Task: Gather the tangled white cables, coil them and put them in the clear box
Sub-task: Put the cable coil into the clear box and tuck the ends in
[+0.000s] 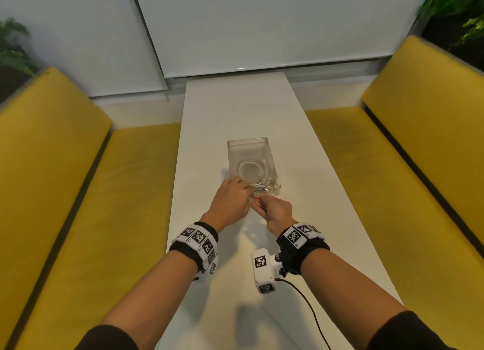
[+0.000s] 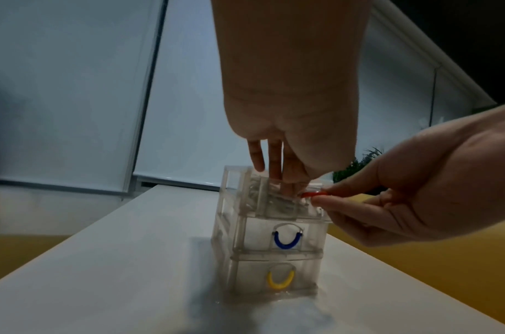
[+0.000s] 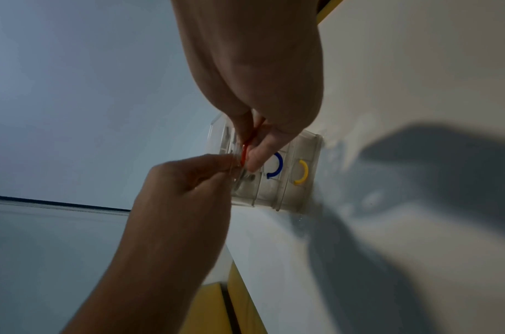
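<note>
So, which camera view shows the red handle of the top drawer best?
The left wrist view: the red handle shows sideways, pinched by the right hand. In the right wrist view fingers cover most of it. In the head view it is only a tiny red spot.

A: Where do your arms sit?

B: You have both forearms stretched forward and converging, dark sleeves pushed up near the elbows, a marker-covered band on each wrist.

A: Left hand (image 1: 230, 203)?

B: Back of the hand up, wrist bent down. From the left wrist view your fingers (image 2: 274, 156) point downward, fairly straight, with their tips dipped into the open top drawer (image 2: 277, 203) of the clear box; whether they grip anything there cannot be told.

A: Right hand (image 1: 275, 211)?

B: Just beside the left, nearly touching it. Your thumb and forefinger pinch the red handle (image 2: 314, 194) of that drawer; the other fingers curl underneath.
</note>
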`<state>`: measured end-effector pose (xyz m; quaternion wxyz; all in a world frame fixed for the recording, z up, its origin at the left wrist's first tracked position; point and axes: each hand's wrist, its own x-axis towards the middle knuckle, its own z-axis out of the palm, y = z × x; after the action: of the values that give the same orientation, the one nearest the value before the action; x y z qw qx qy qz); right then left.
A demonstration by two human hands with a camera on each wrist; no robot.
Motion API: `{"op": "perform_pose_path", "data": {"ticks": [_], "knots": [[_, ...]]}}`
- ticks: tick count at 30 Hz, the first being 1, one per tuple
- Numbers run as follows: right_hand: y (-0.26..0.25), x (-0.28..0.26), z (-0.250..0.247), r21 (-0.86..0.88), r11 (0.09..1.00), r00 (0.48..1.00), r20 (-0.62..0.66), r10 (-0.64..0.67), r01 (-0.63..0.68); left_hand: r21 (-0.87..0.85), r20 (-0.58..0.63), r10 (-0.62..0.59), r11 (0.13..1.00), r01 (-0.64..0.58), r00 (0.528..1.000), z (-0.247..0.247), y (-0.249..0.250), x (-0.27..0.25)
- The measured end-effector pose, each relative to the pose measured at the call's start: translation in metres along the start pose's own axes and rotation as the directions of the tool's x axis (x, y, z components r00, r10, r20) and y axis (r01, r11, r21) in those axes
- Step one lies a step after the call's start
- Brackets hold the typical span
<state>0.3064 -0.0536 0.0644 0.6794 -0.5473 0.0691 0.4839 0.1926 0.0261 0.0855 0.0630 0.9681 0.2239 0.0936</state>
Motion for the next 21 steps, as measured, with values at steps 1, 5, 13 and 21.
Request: {"op": "perform_pose_path", "data": {"ticks": [1,5,13,21], "knots": [[-0.001,0.002,0.002,-0.005,1.0,1.0,0.002,0.001,-0.001,-0.032,-0.025,-0.002,0.999,0.001,1.0,0.001,-0.002,-0.004],[-0.003,0.01,0.011,-0.018,1.0,1.0,-0.025,0.001,-0.001,-0.13,-0.104,-0.059,0.99,0.045,0.993,0.004,-0.005,-0.02],[0.005,0.011,0.008,0.029,0.999,1.0,-0.013,-0.02,0.02,0.007,-0.071,-0.02,1.0,0.021,0.997,0.013,0.004,-0.024],[0.004,0.008,0.006,-0.063,0.997,0.998,-0.046,-0.044,0.041,0.112,0.122,-0.139,0.986,0.125,0.983,0.005,0.029,0.004]]}}
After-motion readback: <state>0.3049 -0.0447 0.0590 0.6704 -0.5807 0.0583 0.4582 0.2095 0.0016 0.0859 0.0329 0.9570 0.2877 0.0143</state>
